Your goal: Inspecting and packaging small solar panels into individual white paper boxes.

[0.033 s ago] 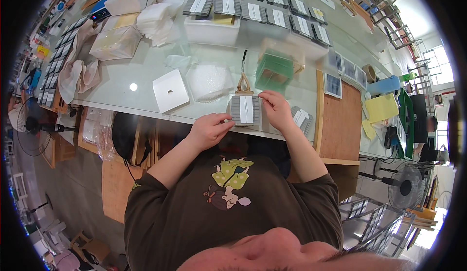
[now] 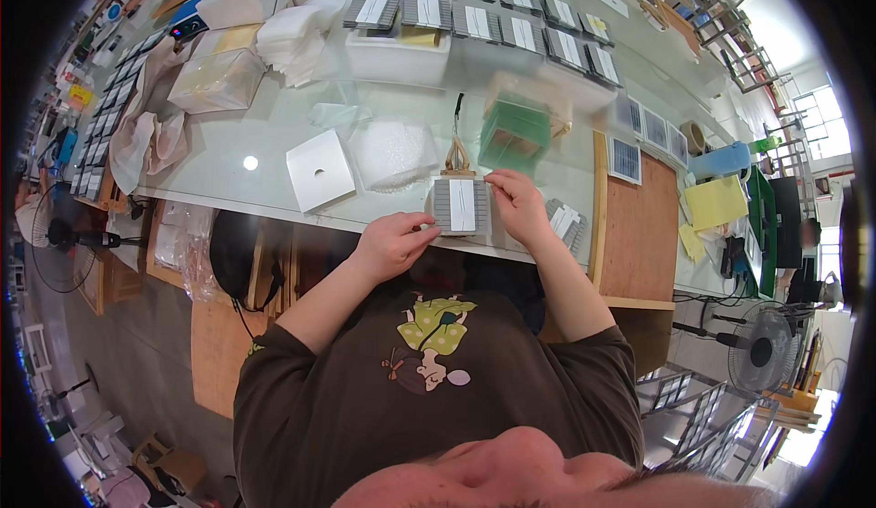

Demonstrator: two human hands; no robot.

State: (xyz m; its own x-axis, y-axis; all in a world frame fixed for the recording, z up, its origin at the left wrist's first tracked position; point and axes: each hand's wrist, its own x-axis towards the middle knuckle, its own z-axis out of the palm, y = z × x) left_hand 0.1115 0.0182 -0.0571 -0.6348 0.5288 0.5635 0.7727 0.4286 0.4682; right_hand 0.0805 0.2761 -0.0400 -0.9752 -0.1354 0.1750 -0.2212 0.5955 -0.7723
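In front of me at the table's near edge sits a square stack of grey striped panels [image 2: 445, 207] with a white strip down its middle. My left hand [image 2: 399, 239] is closed, fingertips against the stack's near left corner. At the far right corner, the pinched fingers of my right hand [image 2: 517, 202] grip the edge. Touching the far side is a small brown forked piece [image 2: 457, 160] with a black, cord-like end. Another grey striped piece [image 2: 568, 222] lies partly hidden beyond my right wrist.
A white square box [image 2: 319, 171] and bubble wrap [image 2: 394, 154] lie to the left. Green translucent blocks [image 2: 514, 136] stand beyond my right hand. Rows of similar grey panels [image 2: 476, 23] line the back. Wrapped boxes [image 2: 217, 79] sit far left; a wooden board [image 2: 639, 234] lies right.
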